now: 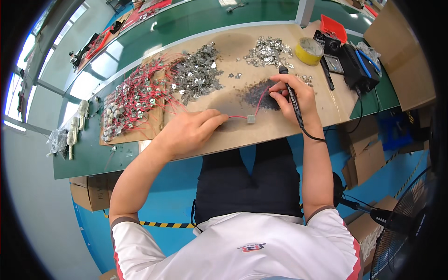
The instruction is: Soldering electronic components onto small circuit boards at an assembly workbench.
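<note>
A short red wire (259, 100) with a small square metal piece (251, 119) on it stretches between my hands, just above the brown board. My left hand (193, 130) is closed, its fingertips pinching the wire's left end. In my right hand (301, 98) is a black soldering iron (293, 99), its tip pointing away from me and its cord running over the wrist. The thumb and forefinger of that hand also meet at the wire's right end. Beneath them lies a dark patch of fine grey bits (256, 94).
Red-wired metal pieces (135, 100) cover the board's left side. Heaps of loose metal pieces (198, 70) and shinier ones (268, 50) lie behind my hands. At right are yellow tape (309, 51), a black box-shaped device (358, 67), a red tray (333, 28) and a fan (403, 224).
</note>
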The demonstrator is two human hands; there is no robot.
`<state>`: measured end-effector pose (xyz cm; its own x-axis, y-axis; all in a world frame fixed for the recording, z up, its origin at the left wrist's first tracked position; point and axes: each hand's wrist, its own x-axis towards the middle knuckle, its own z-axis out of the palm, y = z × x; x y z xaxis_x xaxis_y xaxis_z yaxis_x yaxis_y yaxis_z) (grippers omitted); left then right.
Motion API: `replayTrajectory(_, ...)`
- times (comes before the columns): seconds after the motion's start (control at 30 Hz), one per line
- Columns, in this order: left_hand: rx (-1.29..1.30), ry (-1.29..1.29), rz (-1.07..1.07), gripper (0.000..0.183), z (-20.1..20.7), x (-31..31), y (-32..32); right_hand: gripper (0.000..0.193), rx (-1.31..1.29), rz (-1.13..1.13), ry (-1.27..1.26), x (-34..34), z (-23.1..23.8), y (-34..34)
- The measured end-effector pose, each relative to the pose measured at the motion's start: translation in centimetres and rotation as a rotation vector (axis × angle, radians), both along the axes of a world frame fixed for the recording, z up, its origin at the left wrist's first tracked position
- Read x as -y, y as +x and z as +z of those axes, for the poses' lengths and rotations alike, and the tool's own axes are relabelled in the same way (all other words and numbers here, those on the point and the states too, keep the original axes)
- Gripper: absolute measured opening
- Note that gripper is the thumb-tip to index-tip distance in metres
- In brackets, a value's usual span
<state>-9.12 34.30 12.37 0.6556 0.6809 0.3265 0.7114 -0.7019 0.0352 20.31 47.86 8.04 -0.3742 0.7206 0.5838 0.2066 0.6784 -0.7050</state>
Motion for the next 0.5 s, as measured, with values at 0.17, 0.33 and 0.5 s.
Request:
replayTrajectory(0.17, 0.218, -0.040, 0.092, 0.028, -0.3, -0.2, 0.7, 0.042, 0.119, 0.042, 0.086, 0.4, 0.3, -0.3)
replayTrajectory(0.33, 0.341, -0.150, 0.164, 0.023, -1.6, -0.4, 0.4, 0.044, 0.096, 0.030, 0.214, 1.1, 0.7, -0.3)
replayTrajectory(0.5, 0.430, -0.211, 0.227, 0.023, -1.8, -0.5, 0.3, 0.044, 0.200, 0.296, 0.439, 2.3, 1.0, -3.1)
